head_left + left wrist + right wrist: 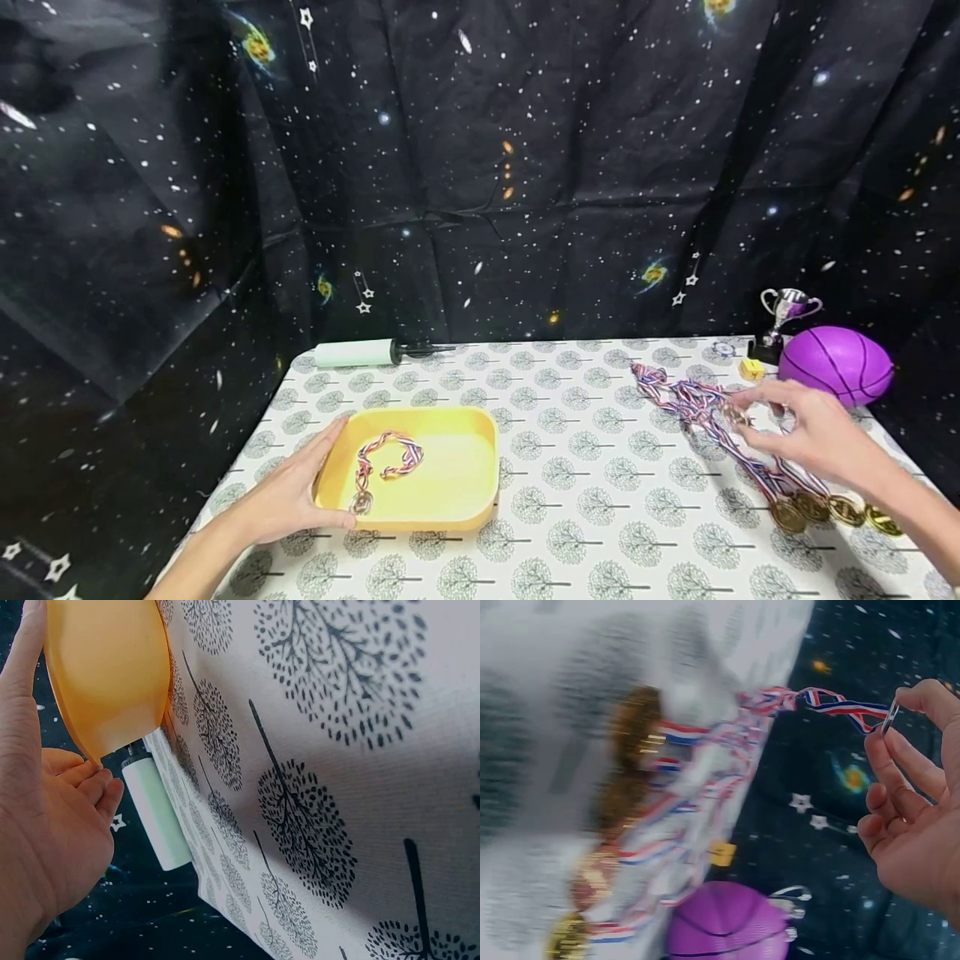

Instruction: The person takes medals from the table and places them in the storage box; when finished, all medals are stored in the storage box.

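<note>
My left hand (pixel 288 487) grips the left end of a yellow tray (pixel 453 479), thumb at its front corner and fingers along its side. Inside the tray lies a silver-coloured medal (pixel 362 502) on a red, white and blue ribbon (pixel 411 457). At the right, my right hand (pixel 813 432) pinches another medal (pixel 889 718) by its edges between thumb and fingertips, and its striped ribbon (pixel 844 709) stretches to a bunch of ribbons (pixel 693 400). Several gold-coloured medals (pixel 787 515) lie in a row on the table, below my right forearm.
Behind my right hand sit a purple ball (pixel 836 362), a silver trophy cup (pixel 787 308) and a small yellow cube (pixel 752 369). A pale green hand pump (pixel 356 353) lies at the table's back left. Dark star-patterned cloth (pixel 480 167) hangs behind the tree-print tablecloth (pixel 570 467).
</note>
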`<state>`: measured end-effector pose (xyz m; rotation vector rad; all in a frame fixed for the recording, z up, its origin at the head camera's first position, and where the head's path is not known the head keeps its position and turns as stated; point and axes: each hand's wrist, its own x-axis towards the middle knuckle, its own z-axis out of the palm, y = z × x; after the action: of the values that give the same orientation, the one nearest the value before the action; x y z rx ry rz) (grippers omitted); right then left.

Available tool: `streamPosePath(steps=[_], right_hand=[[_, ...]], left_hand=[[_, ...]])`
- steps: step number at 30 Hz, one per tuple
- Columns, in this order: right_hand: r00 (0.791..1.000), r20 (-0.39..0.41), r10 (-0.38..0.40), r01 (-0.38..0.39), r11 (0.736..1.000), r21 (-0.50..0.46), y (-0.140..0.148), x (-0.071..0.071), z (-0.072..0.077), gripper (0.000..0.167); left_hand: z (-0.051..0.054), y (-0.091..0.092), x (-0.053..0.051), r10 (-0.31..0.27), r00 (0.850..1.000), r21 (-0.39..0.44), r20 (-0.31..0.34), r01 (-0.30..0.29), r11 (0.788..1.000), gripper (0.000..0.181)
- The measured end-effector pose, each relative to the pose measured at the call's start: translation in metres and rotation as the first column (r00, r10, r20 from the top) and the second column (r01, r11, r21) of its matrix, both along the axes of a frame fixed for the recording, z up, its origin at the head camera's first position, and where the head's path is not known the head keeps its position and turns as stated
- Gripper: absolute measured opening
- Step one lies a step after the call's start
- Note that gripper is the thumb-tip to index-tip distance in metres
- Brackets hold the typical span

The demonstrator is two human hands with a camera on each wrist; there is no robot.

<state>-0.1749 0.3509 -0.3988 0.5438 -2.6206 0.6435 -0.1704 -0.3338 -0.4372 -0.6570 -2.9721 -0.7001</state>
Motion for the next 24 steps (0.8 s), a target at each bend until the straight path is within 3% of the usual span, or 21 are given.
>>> streamPosePath(steps=[5, 14, 24], right_hand=[[0.998, 0.047, -0.036, 0.038, 0.999, -0.029, -0.004, -0.02, 0.044, 0.034], [0.992, 0.0, -0.129, 0.129, 0.991, -0.044, -0.022, -0.058, 0.116, 0.028], [0.987, -0.015, -0.159, 0.158, 0.985, -0.069, -0.054, -0.09, 0.173, 0.034]], left_hand=[[0.0, 0.0, -0.002, -0.012, 1.0, 0.006, -0.009, 0.012, 1.0, 0.139], [-0.002, -0.001, -0.002, -0.011, 1.0, 0.008, -0.013, 0.011, 1.0, 0.14], [-0.002, 0.0, -0.002, -0.004, 1.0, -0.001, -0.011, 0.004, 1.0, 0.14]])
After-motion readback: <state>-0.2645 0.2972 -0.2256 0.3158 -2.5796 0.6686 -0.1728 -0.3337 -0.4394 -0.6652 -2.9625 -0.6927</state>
